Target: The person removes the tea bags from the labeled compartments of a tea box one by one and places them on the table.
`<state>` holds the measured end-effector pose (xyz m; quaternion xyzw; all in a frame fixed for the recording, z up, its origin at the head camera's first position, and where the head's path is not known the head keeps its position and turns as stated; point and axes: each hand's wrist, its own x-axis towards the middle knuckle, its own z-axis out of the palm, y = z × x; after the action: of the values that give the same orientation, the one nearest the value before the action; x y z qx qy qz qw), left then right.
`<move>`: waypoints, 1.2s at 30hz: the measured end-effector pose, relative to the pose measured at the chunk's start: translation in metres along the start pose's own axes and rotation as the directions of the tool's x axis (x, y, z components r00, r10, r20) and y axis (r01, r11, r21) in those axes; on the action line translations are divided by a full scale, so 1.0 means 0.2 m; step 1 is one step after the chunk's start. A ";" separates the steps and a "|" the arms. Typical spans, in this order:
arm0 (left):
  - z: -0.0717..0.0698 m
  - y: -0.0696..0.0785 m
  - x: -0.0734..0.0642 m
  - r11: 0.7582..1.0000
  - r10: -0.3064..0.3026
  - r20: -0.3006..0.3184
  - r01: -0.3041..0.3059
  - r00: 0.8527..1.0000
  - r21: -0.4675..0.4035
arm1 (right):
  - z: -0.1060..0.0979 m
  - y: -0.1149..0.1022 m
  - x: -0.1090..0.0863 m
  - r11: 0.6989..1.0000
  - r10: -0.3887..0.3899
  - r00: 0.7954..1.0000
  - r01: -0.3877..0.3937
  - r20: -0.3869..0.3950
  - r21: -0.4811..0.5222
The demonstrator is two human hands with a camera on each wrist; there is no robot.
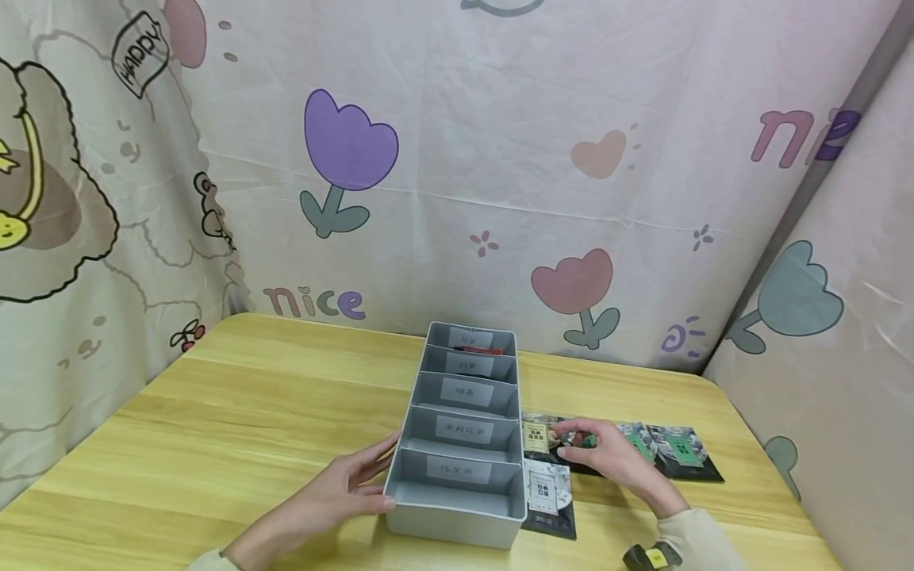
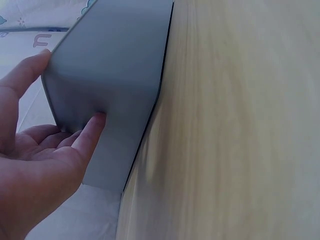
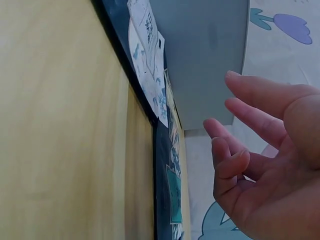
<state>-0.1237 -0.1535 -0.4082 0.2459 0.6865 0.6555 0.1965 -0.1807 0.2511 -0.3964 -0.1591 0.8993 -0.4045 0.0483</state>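
Observation:
A long grey divided storage box [image 1: 457, 519] stands on the table, each compartment bearing a white paper label. My left hand [image 1: 336, 488] is at its near left corner, thumb by the front corner and fingers against the left side; in the left wrist view, fingertips [image 2: 97, 117] touch the grey wall. To the right of the box my right hand [image 1: 607, 452] hovers over a row of tea packets, fingers loosely bent and holding nothing. Beneath and beside it lie a yellow-labelled tea packet [image 1: 535, 438] and green-labelled tea packets [image 1: 685, 452]. Nearer me is a white-labelled tea packet [image 1: 546, 500].
Inside the farthest compartment a red packet [image 1: 480, 350] shows. The wooden table [image 1: 286, 388] ends at a patterned curtain [image 1: 457, 159] behind and at both sides. A dark strap with a yellow mark [image 1: 653, 557] sits by the right sleeve.

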 end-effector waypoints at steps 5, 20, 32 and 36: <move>0.00 0.00 0.00 1.000 0.002 -0.002 -0.002 1.000 0.002 | 0.00 -0.01 0.01 1.000 0.015 1.000 -0.015 -0.009 0.009; -0.01 0.00 0.00 1.000 0.007 -0.007 -0.007 1.000 0.007 | 0.00 -0.01 0.01 0.994 0.081 0.996 -0.078 -0.033 0.072; 0.00 0.01 0.00 1.000 0.002 0.011 -0.002 1.000 -0.014 | -0.01 -0.02 0.11 0.998 0.042 0.999 -0.041 -0.032 0.047; 0.00 0.01 0.00 1.000 -0.006 0.010 0.006 1.000 -0.023 | -0.01 0.00 0.17 1.000 -0.011 1.000 0.011 0.001 -0.021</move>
<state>-0.1225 -0.1531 -0.4065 0.2450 0.6787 0.6613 0.2049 -0.2133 0.2418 -0.3929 -0.1648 0.9026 -0.3951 0.0448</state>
